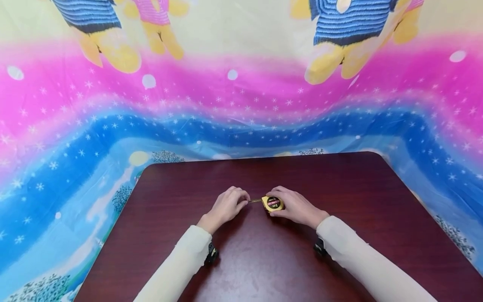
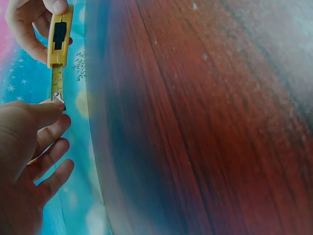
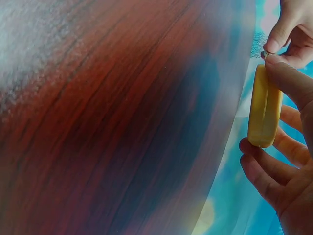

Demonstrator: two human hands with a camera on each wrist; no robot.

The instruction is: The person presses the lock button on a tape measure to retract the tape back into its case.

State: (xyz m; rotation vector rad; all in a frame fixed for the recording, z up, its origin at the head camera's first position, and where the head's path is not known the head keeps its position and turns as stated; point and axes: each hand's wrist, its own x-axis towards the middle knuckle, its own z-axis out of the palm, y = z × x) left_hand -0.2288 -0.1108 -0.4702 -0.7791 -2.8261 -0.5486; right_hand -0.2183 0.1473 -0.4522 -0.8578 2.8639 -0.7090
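Observation:
A yellow tape measure (image 1: 273, 204) with a dark round label is held above the table by my right hand (image 1: 296, 206), thumb and fingers around its case. A short stretch of its blade (image 2: 57, 81) shows between the case and my left hand (image 1: 227, 205). The left thumb and index finger pinch the metal end hook (image 2: 57, 96); the other left fingers are spread below it in the left wrist view. In the right wrist view the yellow case (image 3: 264, 107) appears edge-on between the right thumb and fingers.
Beneath both hands lies a dark reddish-brown wooden table (image 1: 181, 188) with rounded far corners. Behind it and at its sides hangs a colourful printed cloth (image 1: 226, 96). A dark strapped device (image 1: 211, 254) sits on the left wrist, another (image 1: 320, 246) on the right.

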